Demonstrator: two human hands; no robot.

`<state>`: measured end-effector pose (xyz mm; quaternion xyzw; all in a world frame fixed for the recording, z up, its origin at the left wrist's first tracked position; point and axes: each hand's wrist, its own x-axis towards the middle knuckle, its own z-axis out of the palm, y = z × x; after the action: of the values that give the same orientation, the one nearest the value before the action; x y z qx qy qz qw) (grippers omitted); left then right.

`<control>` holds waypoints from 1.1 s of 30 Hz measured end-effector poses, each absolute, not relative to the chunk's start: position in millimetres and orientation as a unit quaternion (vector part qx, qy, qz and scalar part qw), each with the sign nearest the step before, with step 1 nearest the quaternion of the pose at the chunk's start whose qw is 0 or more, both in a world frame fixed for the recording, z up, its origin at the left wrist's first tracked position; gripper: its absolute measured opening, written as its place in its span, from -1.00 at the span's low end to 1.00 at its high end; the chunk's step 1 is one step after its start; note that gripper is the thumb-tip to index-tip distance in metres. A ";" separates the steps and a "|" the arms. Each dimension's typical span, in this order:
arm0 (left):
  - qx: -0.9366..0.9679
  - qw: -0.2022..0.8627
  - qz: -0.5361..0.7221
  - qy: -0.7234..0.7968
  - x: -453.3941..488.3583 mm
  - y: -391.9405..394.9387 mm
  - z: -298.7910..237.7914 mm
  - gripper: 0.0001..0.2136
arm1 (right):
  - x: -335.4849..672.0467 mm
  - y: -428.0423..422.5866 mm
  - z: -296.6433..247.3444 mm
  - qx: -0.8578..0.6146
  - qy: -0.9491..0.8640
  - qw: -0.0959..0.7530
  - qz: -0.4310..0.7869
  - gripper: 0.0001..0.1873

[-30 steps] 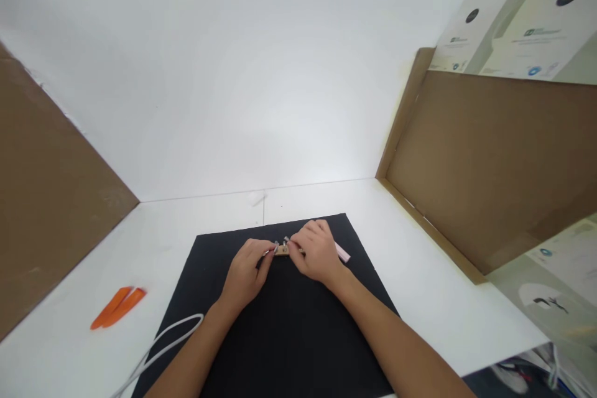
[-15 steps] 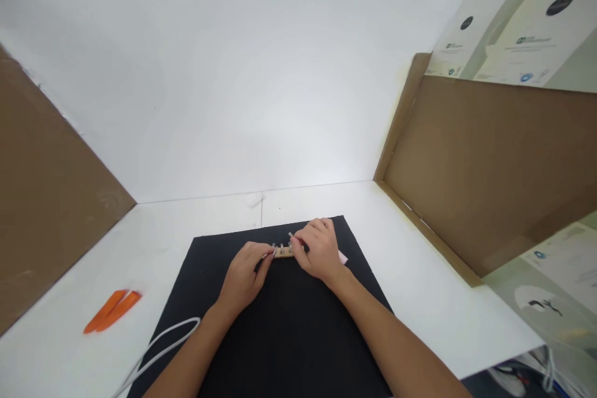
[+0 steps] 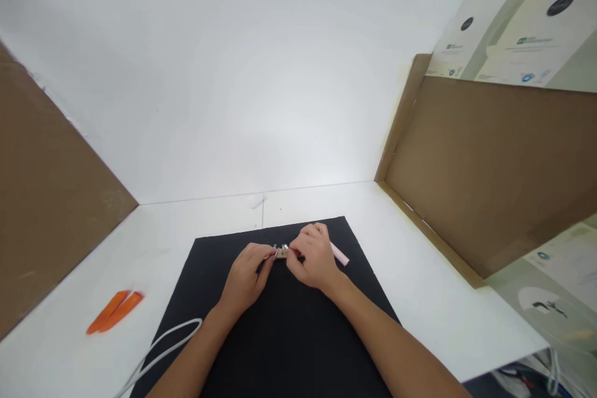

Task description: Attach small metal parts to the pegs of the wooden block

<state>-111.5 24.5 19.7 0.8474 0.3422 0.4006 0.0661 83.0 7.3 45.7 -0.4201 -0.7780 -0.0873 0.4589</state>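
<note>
My left hand [image 3: 246, 275] is closed in a pinch at the left end of a small light-wood strip [image 3: 282, 256]. Several small shiny metal pieces [image 3: 285, 247] stand along the strip; their exact kind is too small to make out. Fingers of my right hand [image 3: 313, 260] are pinched over the right part of the strip, at one of the metal pieces, and hide that end. Beyond the right hand a pale pink bar [image 3: 339, 254] lies partly covered on the black mat [image 3: 289, 329].
Two orange strips [image 3: 114, 312] lie on the white table [image 3: 177, 221] at left. A white cable [image 3: 170, 345] loops over the mat's left edge near my left forearm. Brown boards [image 3: 489, 161] flank the table, and a white wall [image 3: 261, 74] rises behind.
My right hand has shifted slightly left along the wooden strip and turned, covering more of it. More of the pink bar shows. My left hand keeps its pinch.
</note>
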 end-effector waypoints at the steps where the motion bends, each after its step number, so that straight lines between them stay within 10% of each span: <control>1: 0.848 0.065 0.402 0.340 -111.7 24.5 19.8 -0.86 | 81.0 5.9 45.5 -0.401 -0.795 0.447 -0.084 -0.83; 33: 0.850 0.060 0.402 0.334 -110.8 23.4 21.9 -0.86 | 82.8 8.3 45.2 -0.443 -0.780 0.437 -0.073 -0.77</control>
<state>-110.8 23.4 21.9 0.8502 0.3343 0.4023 0.0605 82.8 8.3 45.2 -0.4428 -0.7796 -0.0734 0.4368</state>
